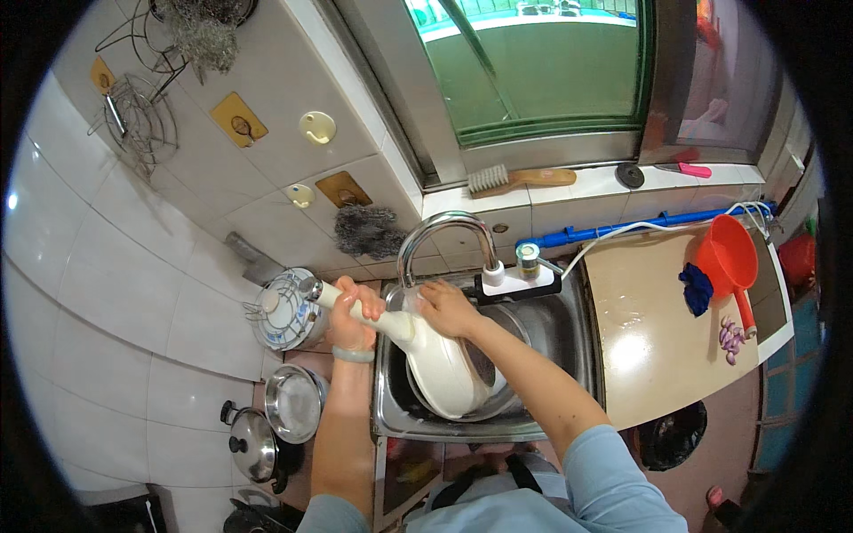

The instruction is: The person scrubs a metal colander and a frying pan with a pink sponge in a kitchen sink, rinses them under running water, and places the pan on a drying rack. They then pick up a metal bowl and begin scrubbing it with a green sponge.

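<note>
A white pan (448,373) is tilted over the stainless steel sink (560,346), its round outer side turned up towards me. My left hand (355,313) is closed around its long cream handle (393,325), whose chrome end points to the upper left. My right hand (448,308) lies against the pan's far side near the base of the handle. Something pale and translucent (412,300) shows at its fingertips; what it is, and whether the fingers grip it, is unclear. Beneath the pan, a metal basin (516,400) sits partly hidden in the sink. A curved chrome faucet (448,218) arches just behind my hands.
Left of the sink stand stacked bowls (276,310), a steel pot (293,403) and a lidded pot (253,443). A board (640,360) on the right bears a red ladle (726,256), a dark blue cloth (696,290) and shallots or garlic cloves (732,340). A brush (526,178) lies on the windowsill.
</note>
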The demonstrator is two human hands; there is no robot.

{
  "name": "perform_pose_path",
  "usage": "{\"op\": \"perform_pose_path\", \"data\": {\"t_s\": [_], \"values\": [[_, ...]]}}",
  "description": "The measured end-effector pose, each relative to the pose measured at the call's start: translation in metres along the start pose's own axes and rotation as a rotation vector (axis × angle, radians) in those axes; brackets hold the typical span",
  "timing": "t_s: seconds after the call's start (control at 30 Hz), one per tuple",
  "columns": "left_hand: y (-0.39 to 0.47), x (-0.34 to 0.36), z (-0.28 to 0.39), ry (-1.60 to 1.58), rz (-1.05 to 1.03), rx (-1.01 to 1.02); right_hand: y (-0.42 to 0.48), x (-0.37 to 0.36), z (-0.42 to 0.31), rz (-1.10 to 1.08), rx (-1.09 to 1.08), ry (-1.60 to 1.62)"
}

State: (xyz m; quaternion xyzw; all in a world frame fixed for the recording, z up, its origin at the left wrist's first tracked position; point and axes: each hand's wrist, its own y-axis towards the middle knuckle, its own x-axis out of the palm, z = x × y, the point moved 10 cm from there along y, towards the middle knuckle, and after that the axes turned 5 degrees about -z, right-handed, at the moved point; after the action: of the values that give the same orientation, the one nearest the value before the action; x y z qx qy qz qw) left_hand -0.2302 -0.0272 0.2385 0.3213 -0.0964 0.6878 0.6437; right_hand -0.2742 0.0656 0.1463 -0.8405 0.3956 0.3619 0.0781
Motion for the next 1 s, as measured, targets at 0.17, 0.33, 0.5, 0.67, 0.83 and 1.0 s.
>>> {"op": "perform_pose_path", "data": {"t_s": [0.17,0.33,0.5,0.67,0.83,1.0], "values": [[-0.006,0.003,0.006,-0.012,-0.083,-0.013,0.005,0.015,-0.028,0.003,-0.101,-0.005],[-0.008,0.003,-0.004,-0.012,-0.181,-0.085,0.006,0.029,-0.013,-0.213,-0.146,0.024],[0.003,-0.004,-0.015,-0.073,-0.238,-0.155,-0.006,0.023,-0.050,-0.411,-0.250,0.150],[0.023,-0.007,-0.037,-0.114,-0.160,-0.240,0.010,0.022,-0.034,-0.209,-0.141,0.135],[0.029,-0.026,-0.041,0.068,0.091,-0.208,0.009,0.022,-0.013,-0.222,0.157,0.243],[0.032,-0.041,-0.047,0.116,0.197,-0.148,0.008,0.010,-0.004,-0.101,0.165,0.274]]}}
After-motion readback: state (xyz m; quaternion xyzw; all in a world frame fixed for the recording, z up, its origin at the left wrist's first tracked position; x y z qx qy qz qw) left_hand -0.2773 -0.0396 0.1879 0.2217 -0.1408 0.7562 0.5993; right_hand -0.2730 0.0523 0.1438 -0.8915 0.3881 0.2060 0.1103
